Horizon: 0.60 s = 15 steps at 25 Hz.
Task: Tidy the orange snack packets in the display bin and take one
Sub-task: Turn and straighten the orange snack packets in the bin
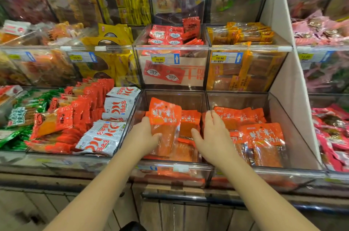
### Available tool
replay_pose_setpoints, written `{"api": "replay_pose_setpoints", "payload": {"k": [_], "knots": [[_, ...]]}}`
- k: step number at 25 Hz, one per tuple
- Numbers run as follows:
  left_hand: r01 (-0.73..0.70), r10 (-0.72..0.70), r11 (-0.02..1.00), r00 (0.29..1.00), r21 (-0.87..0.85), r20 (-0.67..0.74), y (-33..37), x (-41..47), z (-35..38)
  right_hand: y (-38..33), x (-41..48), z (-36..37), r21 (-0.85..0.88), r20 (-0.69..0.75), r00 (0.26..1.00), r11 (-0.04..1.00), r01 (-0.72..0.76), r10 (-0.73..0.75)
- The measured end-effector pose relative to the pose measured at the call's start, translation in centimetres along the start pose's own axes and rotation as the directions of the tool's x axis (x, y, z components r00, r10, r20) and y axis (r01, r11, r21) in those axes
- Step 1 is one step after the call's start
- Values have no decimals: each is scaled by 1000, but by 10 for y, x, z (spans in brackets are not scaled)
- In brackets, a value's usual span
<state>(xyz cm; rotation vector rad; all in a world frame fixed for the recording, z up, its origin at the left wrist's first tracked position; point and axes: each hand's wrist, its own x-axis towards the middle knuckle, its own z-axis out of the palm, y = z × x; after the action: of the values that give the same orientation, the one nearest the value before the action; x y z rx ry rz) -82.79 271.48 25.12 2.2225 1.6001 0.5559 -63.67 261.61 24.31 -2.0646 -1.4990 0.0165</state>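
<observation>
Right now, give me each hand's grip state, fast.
Left hand: grips an upright orange packet.
Right hand: open, fingers spread, holding nothing.

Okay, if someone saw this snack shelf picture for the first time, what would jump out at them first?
Most likely the left hand at centre, gripping an orange packet and holding it upright in the middle clear bin of the bottom row. Beside it the right hand is spread open near the divider, by the pile of orange packets in the neighbouring bin. Yellow price tags reading 10.90 dot the bins above.
</observation>
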Motion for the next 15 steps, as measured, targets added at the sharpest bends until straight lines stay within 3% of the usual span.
{"api": "replay_pose_setpoints", "payload": {"k": [3, 5, 7, 10, 15], "knots": [[-148, 99, 948, 979, -281, -179, 10, -10, -6, 0, 5, -16, 156, -202, 972, 976, 149, -116], [-198, 110, 795, 977, -573, -185, 18, -14, 0, -4, 6, -20, 400, -175, 981, 904, 152, -87], [-193, 137, 627, 981, -755, -137, 28, -19, 8, -7, 4, -17, 575, -87, 995, 813, 88, -46], [-181, 171, 543, 980, -820, -103, 34, -23, 11, -3, 4, -12, 671, -46, 999, 740, 48, -23], [-118, 202, 488, 979, -865, -19, 28, -21, 10, 2, 3, -15, 767, -38, 999, 640, 49, -30]]}}
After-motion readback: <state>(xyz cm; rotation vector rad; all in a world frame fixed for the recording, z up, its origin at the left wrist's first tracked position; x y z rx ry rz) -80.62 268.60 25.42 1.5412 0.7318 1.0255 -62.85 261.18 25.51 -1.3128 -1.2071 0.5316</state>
